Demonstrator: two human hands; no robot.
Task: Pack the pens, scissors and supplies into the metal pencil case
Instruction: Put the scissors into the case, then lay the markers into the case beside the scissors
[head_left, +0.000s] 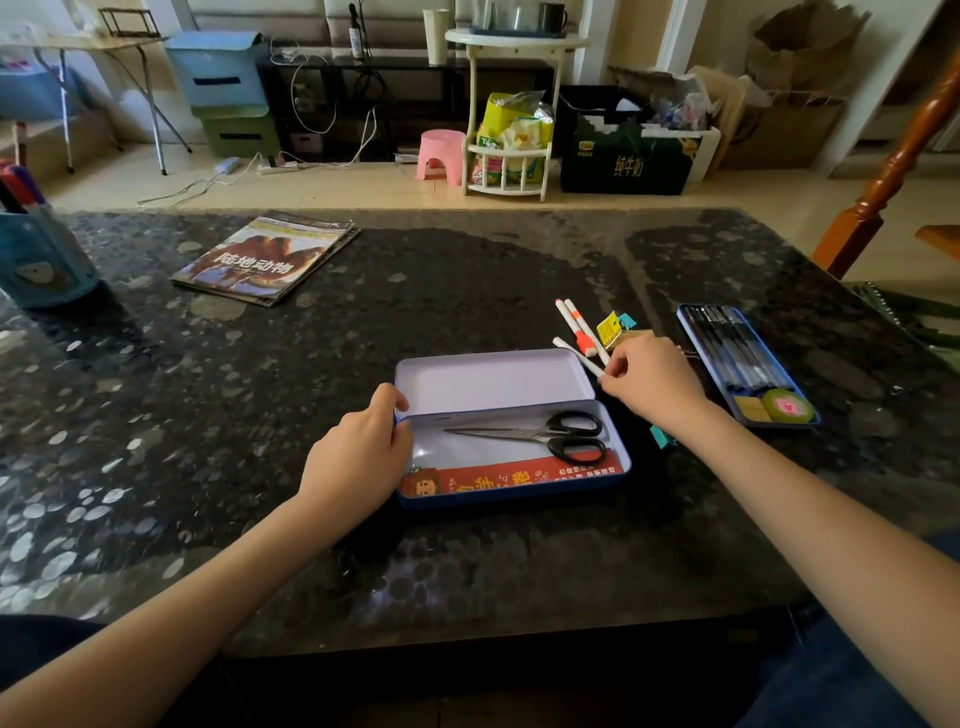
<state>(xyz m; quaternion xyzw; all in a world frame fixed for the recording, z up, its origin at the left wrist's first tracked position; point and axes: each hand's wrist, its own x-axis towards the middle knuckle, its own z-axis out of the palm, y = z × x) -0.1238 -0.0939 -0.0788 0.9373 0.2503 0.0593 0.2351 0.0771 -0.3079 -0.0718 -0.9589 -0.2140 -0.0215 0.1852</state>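
Observation:
The metal pencil case (511, 486) lies open in the middle of the dark table, its lid (488, 382) tilted back. Black-handled scissors (540, 434) lie inside it. My left hand (358, 452) grips the case's left end at the hinge. My right hand (652, 382) is just right of the lid, and its fingertips pinch the near end of a white pen (574, 354). Two more white pens with orange caps (579, 327) lie beside it, with small yellow and teal supplies (613, 327) behind them.
A second blue tray (745, 364) holding dark pens, an eraser and a round tape stands at the right. A teal clip (662, 436) peeks out under my right wrist. A magazine (267, 257) lies at the far left, next to a blue pen holder (41, 260).

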